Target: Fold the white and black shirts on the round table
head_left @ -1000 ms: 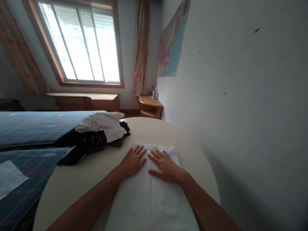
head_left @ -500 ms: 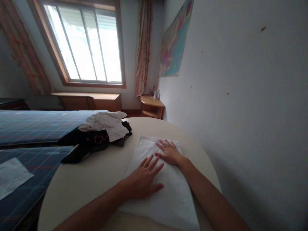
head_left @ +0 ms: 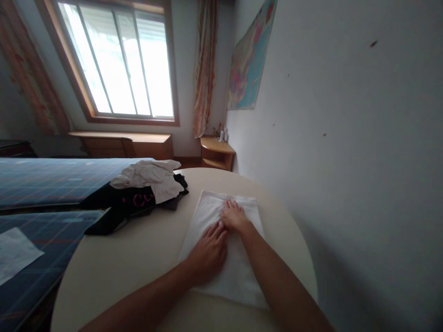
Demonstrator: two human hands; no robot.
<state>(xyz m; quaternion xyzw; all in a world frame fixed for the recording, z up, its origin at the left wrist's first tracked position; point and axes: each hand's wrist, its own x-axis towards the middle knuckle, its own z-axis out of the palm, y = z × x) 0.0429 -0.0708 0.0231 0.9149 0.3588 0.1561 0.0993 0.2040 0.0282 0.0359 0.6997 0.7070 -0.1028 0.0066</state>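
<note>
**Flat, white, roughly rectangular cloth [head_left: 244, 276] spreads beneath both hands, long axis running away from the person**

The bare left hand [head_left: 209, 253] lies palm down, nearer the cloth's close edge; the bare right hand [head_left: 235, 217] lies just ahead and to its right, nearer the far edge. Both hands are unclenched, fingers extended, with no fabric visibly pinched. The left fingertips meet or nearly meet the right thumb; actual contact cannot be told. The cloth shows beyond the hands on every side, on a cream, round-edged table [head_left: 104, 272]. Its long axis seems to run nearly straight ahead through the grip, one short edge beyond the right fingertips, the other behind the left palm. Ahead-left of the hands, well apart, lies a crumpled black-and-off-white clothing pile [head_left: 148, 184].
</note>
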